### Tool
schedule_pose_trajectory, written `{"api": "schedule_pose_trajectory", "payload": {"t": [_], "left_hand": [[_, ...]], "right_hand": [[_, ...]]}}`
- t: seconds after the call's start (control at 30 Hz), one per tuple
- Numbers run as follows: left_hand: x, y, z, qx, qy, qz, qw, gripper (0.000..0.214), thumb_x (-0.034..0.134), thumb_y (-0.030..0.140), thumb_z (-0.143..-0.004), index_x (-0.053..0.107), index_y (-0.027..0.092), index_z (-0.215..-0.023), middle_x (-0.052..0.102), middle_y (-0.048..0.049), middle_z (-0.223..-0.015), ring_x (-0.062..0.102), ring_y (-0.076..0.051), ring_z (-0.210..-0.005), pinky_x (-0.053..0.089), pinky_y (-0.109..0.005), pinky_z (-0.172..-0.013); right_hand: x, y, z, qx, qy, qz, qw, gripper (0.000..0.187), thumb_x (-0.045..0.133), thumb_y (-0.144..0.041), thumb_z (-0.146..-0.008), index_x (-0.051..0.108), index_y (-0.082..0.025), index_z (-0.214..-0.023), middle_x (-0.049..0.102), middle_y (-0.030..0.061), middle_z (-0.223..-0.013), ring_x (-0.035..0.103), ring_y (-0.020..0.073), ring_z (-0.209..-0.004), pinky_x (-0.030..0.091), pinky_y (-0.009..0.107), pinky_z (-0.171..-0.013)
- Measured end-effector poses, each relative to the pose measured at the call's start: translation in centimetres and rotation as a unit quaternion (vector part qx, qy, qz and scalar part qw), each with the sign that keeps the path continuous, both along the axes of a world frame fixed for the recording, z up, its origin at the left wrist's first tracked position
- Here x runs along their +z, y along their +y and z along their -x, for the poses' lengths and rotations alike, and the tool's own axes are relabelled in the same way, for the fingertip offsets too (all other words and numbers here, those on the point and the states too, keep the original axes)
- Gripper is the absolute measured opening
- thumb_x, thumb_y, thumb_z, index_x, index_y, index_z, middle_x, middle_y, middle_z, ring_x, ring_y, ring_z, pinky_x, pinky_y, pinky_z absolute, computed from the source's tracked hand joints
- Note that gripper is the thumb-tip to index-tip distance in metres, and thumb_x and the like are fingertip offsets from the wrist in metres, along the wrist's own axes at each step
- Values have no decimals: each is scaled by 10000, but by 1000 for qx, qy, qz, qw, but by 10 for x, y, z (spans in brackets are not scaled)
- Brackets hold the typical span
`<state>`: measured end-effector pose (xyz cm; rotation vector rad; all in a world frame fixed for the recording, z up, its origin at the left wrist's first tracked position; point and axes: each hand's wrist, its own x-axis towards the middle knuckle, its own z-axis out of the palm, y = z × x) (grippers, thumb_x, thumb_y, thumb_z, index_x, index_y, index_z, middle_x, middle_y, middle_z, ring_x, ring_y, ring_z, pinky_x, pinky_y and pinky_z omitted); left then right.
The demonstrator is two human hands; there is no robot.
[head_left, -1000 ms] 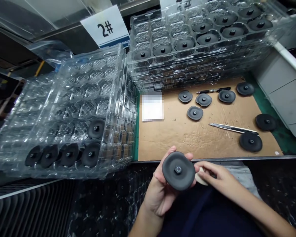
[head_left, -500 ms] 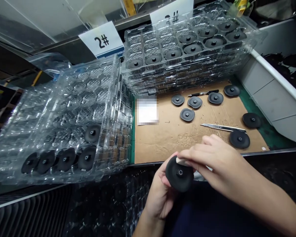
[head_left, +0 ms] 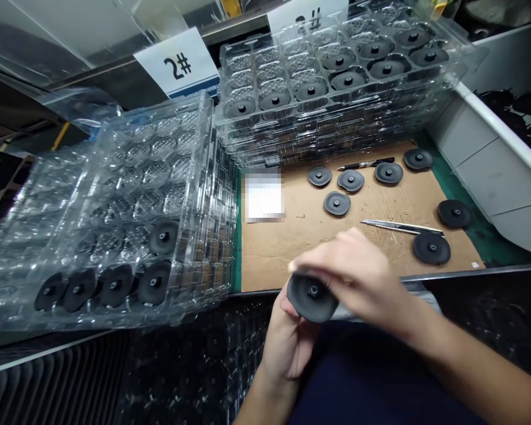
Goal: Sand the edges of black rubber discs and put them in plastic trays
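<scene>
While my left hand cradles the black disc steady, my right hand curls its fingers closed over the rim (anything pinched there is hidden).

Bright, even light seems to fall from above onto the cardboard sheet, leaving only soft shadows. The clear plastic trays glint white along their ridges. The right hand and the black disc beneath it are slightly motion-blurred. A white patch is pixelated, the lower left is dim, and the white rail at upper right bends with wide-angle distortion.
</scene>
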<state>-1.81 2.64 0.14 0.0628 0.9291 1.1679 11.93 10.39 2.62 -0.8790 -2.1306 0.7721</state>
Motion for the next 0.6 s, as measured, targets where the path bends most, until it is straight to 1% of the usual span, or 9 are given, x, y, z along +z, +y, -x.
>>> {"api": "schedule_pose_trajectory", "payload": {"t": [0.07, 0.13, 0.2, 0.27, 0.33, 0.43, 0.47, 0.53, 0.6], "left_hand": [[1, 0, 6, 12, -15, -25, 1000, 659, 729, 540, -578, 613, 242, -1154, 613, -94, -1224, 589, -305, -1084, 455, -409, -954], [2, -1, 12, 19, -31, -41, 999, 625, 718, 512, -609, 599, 273, -1174, 570, -95, -1296, 606, -300, -1069, 465, -410, -943], [2, -1, 17, 22, -37, -41, 998, 593, 705, 496, -631, 603, 274, -1172, 577, -93, -1290, 609, -291, -1073, 465, -393, -948], [2, 1, 18, 23, -39, -39, 998, 583, 698, 491, -638, 606, 270, -1170, 601, -89, -1258, 603, -295, -1084, 467, -393, -948], [2, 3, 17, 22, -35, -46, 998, 581, 703, 486, -634, 611, 261, -1161, 610, -84, -1245, 600, -304, -1087, 478, -398, -938], [0, 4, 12, 33, -9, -67, 997, 588, 707, 474, -646, 596, 250, -1178, 601, -85, -1254, 590, -306, -1102, 482, -397, -939], [-2, 3, 11, 36, 2, -74, 997, 593, 705, 461, -663, 577, 250, -1202, 599, -86, -1256, 579, -298, -1118, 476, -389, -950], [-5, 2, 10, 35, 17, -85, 996, 583, 675, 439, -723, 533, 241, -1253, 592, -94, -1263, 541, -279, -1170, 440, -375, -995], [-8, 0, 13, 33, 25, -89, 995, 515, 627, 404, -789, 519, 240, -1265, 592, -89, -1257, 523, -267, -1190, 411, -377, -1026]], "right_hand": [[-24, 4, -9, -76, -37, 93, 992, 196, 500, -258, -903, 657, -232, -1017, 694, 16, -917, 570, 139, -761, 397, 294, -719], [-55, 1, -20, -120, -66, 180, 974, 226, 491, -307, -901, 659, -226, -1027, 692, 34, -941, 595, 154, -788, 439, 289, -706], [-81, -7, -29, -115, -79, 232, 963, 257, 470, -329, -902, 668, -206, -1011, 696, 50, -952, 622, 168, -810, 474, 289, -700], [-94, -14, -33, -103, -85, 248, 960, 262, 467, -322, -900, 679, -187, -977, 702, 58, -925, 636, 176, -809, 494, 291, -698], [-85, -15, -31, -115, -84, 250, 958, 257, 468, -317, -903, 672, -183, -982, 698, 59, -927, 634, 169, -790, 498, 280, -676], [-41, -11, -17, -145, -39, 218, 964, 220, 499, -297, -896, 643, -207, -1036, 669, 45, -972, 606, 140, -781, 483, 241, -630], [-24, -11, -9, -135, -7, 191, 972, 207, 514, -269, -889, 635, -213, -1048, 658, 39, -974, 598, 134, -792, 483, 232, -631], [4, -14, 7, -72, 59, 119, 988, 218, 513, -188, -881, 617, -191, -1072, 648, 48, -975, 593, 142, -855, 494, 251, -723], [21, -19, 19, 2, 79, 88, 993, 228, 485, -130, -880, 607, -157, -1070, 646, 59, -955, 589, 149, -876, 488, 280, -796]]}}
